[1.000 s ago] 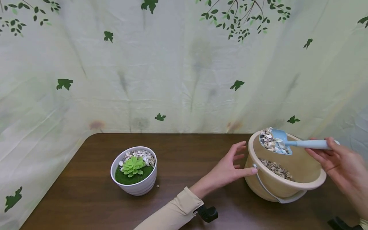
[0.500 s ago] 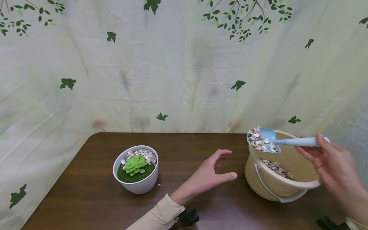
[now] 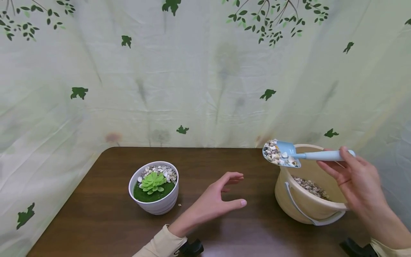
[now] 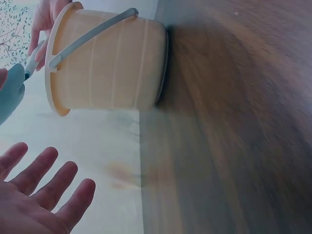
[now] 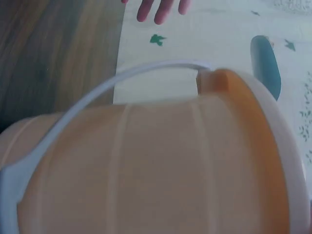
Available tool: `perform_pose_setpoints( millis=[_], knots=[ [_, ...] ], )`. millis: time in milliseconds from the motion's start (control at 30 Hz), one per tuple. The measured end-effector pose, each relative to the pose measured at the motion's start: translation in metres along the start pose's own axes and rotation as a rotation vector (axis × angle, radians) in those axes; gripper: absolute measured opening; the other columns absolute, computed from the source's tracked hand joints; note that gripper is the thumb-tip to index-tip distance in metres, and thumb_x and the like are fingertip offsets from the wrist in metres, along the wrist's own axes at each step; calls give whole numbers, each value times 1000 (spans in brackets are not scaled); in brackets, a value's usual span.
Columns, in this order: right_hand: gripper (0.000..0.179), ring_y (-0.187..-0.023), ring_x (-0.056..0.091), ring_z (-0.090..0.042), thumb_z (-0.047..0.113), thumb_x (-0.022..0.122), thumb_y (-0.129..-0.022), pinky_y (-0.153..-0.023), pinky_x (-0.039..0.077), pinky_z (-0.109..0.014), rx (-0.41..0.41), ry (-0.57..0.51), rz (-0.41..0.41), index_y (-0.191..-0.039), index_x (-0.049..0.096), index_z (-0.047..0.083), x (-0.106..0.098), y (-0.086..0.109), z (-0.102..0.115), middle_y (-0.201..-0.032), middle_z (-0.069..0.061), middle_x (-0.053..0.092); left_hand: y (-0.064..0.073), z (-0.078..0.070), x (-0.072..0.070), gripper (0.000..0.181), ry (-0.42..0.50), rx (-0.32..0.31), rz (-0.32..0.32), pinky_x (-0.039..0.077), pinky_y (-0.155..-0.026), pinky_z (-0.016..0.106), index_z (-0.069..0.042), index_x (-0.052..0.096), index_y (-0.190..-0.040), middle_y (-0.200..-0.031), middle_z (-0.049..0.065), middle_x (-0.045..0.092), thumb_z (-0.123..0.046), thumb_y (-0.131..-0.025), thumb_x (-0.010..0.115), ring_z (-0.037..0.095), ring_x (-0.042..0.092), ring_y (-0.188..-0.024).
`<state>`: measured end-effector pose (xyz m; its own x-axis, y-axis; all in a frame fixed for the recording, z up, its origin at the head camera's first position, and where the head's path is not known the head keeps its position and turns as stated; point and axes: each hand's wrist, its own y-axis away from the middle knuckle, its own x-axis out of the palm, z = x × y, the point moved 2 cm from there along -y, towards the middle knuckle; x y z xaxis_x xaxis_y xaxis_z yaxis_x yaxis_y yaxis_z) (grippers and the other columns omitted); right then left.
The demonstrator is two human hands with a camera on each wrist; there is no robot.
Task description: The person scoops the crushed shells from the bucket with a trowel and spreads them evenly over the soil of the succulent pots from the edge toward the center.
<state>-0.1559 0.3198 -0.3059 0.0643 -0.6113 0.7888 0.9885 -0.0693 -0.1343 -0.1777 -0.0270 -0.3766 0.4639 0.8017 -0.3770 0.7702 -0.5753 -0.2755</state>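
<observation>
My right hand (image 3: 359, 182) pinches the pale handle of a light blue hand shovel (image 3: 287, 148). Its blade carries a heap of small shells and pebbles (image 3: 273, 153) and juts past the left rim of a beige bucket (image 3: 298, 200). More pebbles (image 3: 309, 188) lie inside the bucket. My left hand (image 3: 212, 200) hovers over the table between bucket and pot, fingers spread and holding nothing; its fingers (image 4: 58, 185) also show in the left wrist view. At the left stands a white pot (image 3: 157, 206) with a green succulent (image 3: 152, 183) and a patch of white shells (image 3: 162, 170).
The pot and bucket stand on a dark wooden table (image 3: 96, 207). One small shell (image 3: 179, 205) lies beside the pot. A pale curtain with leaf prints (image 3: 205, 78) hangs behind the table. The bucket's grey handle (image 3: 308, 214) hangs down its front.
The right hand has carried the loaded shovel leftward, from above the bucket to past its rim. The left hand has drawn away from the bucket's rim toward the pot.
</observation>
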Motion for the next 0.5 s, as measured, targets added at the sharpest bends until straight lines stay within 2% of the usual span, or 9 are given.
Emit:
perform_pose_setpoints(
  millis=[167, 333, 500],
  knots=[
    [16, -108, 64, -38, 3, 46, -102, -87, 48, -52, 11, -30, 16, -97, 55, -9, 7, -2, -8, -106, -20, 63, 13, 2, -10, 61, -31, 7, 31, 41, -101, 41, -31, 45, -140, -138, -13, 50, -36, -87, 74, 13, 46, -129],
    [16, -110, 63, -38, 2, 45, -102, -88, 47, -52, 9, -49, 52, -94, 54, -9, 15, -4, -17, -109, -21, 63, 27, 4, -18, 60, -29, -19, 69, 40, -103, 42, -34, 44, -139, -138, -16, 50, -35, -87, 74, 10, 45, -130],
    [18, -106, 64, -38, 2, 44, -103, -88, 47, -52, 2, -53, 87, -92, 55, -8, 22, -4, -29, -105, -21, 64, 42, 6, -25, 59, -35, -24, 70, 41, -102, 43, -35, 45, -139, -137, -17, 51, -35, -88, 74, 10, 46, -129]
  ],
)
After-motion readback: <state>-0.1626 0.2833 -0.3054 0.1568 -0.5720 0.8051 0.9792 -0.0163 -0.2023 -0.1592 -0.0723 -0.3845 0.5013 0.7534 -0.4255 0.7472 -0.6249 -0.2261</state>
